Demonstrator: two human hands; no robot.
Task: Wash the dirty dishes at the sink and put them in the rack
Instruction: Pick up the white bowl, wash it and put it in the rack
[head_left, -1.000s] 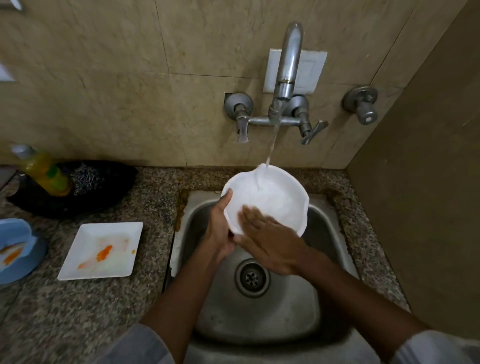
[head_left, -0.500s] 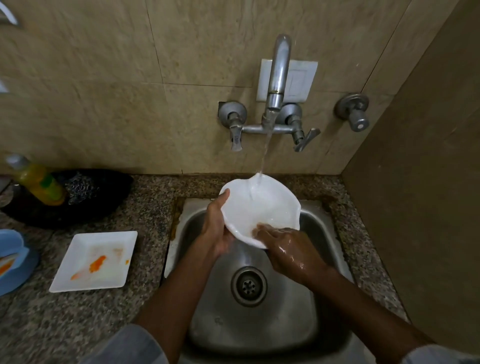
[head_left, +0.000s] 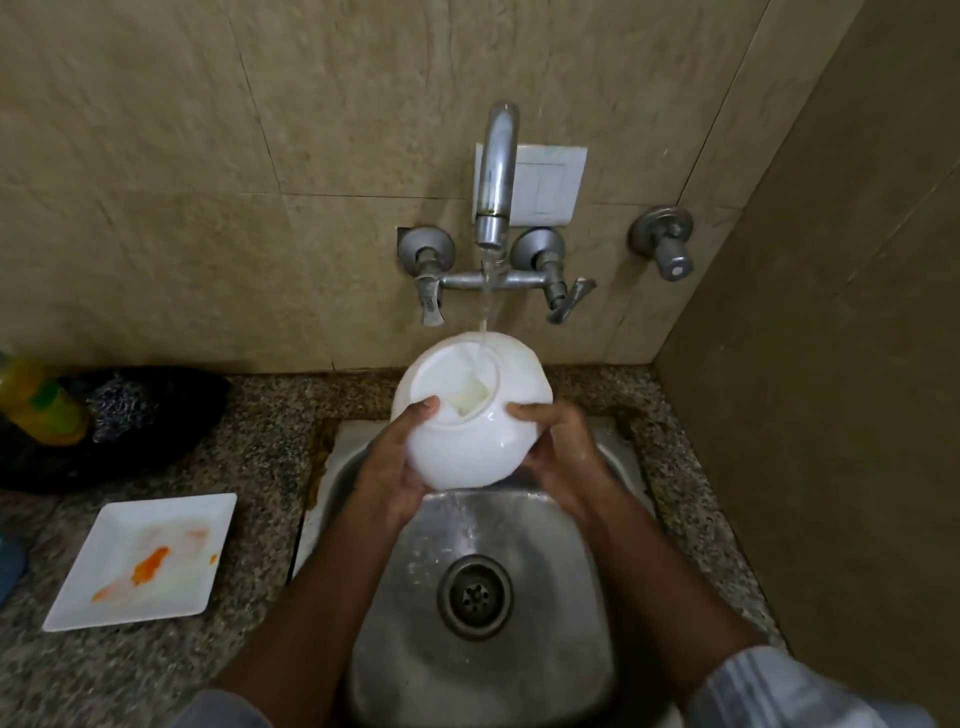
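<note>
A white bowl (head_left: 467, 447) is held upside down over the steel sink (head_left: 519, 649), its base turned up toward the camera. Water from the tap (head_left: 496, 176) falls onto the far edge of the base. My left hand (head_left: 395, 467) grips the bowl's left side with the thumb on the base. On the right side my right hand (head_left: 561, 452) holds it, fingers on the rim. A square white plate (head_left: 140, 561) smeared with orange sauce lies on the counter to the left of the sink.
A speckled granite counter (head_left: 260, 467) surrounds the sink. At the far left stand a yellow soap bottle (head_left: 41, 405) and a dark tray with a scrubber (head_left: 124, 405). A wall closes the right side. Tap handles (head_left: 566, 296) stick out above the bowl.
The bowl has been flipped from open side up to base up under the water. My right hand moved from rubbing inside it to holding its right side.
</note>
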